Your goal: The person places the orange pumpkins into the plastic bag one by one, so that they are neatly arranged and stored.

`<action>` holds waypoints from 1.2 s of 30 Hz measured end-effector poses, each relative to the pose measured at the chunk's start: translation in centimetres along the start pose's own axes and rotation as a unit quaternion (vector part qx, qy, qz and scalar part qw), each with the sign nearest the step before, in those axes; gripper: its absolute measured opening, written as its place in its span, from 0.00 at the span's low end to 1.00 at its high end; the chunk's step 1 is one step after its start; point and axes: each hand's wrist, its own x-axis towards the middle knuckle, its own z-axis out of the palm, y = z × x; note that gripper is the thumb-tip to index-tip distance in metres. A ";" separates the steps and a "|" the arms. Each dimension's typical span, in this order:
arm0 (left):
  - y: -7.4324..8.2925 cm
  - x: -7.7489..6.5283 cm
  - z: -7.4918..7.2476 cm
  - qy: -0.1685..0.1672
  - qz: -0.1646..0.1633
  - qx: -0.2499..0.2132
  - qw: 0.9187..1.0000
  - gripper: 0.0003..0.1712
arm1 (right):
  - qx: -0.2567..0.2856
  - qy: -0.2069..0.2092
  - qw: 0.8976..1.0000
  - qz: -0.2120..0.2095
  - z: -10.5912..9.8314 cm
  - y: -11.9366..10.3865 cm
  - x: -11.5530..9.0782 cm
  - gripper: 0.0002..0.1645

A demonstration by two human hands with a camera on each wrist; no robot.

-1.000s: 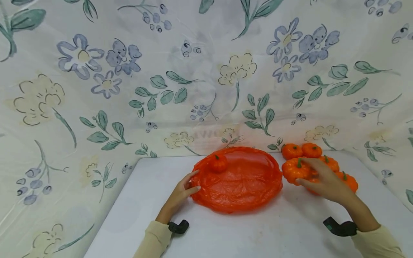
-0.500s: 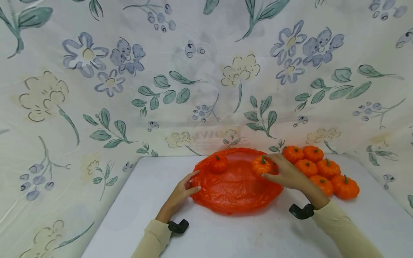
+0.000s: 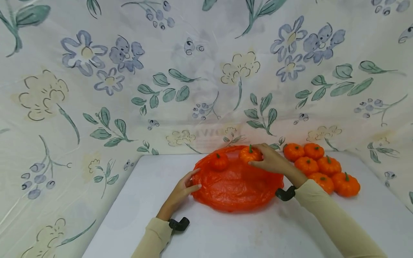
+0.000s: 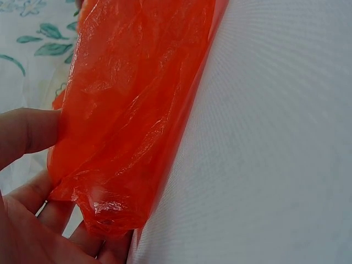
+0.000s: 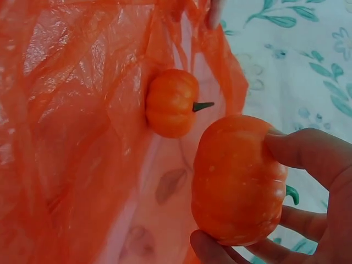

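Observation:
A red plastic bag [image 3: 226, 193] lies spread on the table with its mouth held wide. My left hand [image 3: 180, 193] grips the bag's left edge; in the left wrist view the thumb [image 4: 30, 132] and fingers [image 4: 55, 214] lie on either side of the film. One small orange pumpkin [image 5: 173, 103] with a green stem rests inside, toward the back left. Over the back of the bag my right hand [image 3: 271, 160] holds another orange pumpkin [image 5: 239, 181] between thumb and fingers, its stem facing the palm side in the right wrist view.
Several more orange pumpkins [image 3: 329, 165] stand grouped in short rows at the right of the white table [image 3: 232, 236]. A flower-printed sheet [image 3: 206, 71] hangs close behind the table's back edge. My right forearm passes in front of the bag's right side.
My right hand has lifted a pumpkin from the group on the right and carried it left over the bag. My left hand has stayed at the bag's left edge.

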 end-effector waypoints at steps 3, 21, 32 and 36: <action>0.0 0.1 -0.1 -0.001 -0.001 0.003 1.000 0.37 | 0.001 -0.013 1.000 0.005 0.3 -0.4 0.8 0.43; 0.0 0.0 -0.1 0.001 -0.004 0.006 1.000 0.38 | 0.005 -0.068 0.997 -0.034 4.2 -3.2 3.9 0.42; 0.0 0.0 0.0 -0.010 -0.005 0.007 1.000 0.38 | -0.005 -0.100 0.995 -0.015 7.7 -5.0 5.1 0.42; 0.0 0.0 -0.1 -0.004 -0.006 0.005 1.000 0.37 | -0.005 -0.099 0.995 -0.022 8.5 -5.6 5.5 0.42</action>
